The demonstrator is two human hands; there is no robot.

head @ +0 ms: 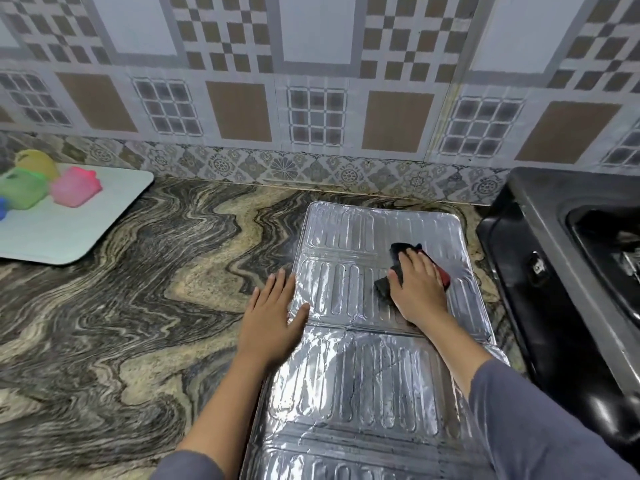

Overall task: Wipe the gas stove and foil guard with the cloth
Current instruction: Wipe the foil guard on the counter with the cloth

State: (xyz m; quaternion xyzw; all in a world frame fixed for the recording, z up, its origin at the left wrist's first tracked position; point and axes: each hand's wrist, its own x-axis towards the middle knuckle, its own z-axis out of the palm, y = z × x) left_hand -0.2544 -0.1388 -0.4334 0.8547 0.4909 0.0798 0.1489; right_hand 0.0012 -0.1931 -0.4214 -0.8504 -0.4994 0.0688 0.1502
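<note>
The silver foil guard (349, 237) lies flat and unfolded on the marbled counter, running from the middle toward the bottom edge. My right hand (417, 285) presses flat on a dark cloth (401, 252) with a red edge, on the guard's upper right panel. My left hand (273, 317) rests open, fingers spread, on the guard's left edge, partly on the counter. The black gas stove (540, 271) stands at the right, just beside the guard; only its left side shows.
A white tray (69, 233) at the far left holds yellow, green and pink plastic containers (74, 187). The patterned tile wall (311, 98) backs the counter (138, 306). Bare counter spreads between the tray and the guard.
</note>
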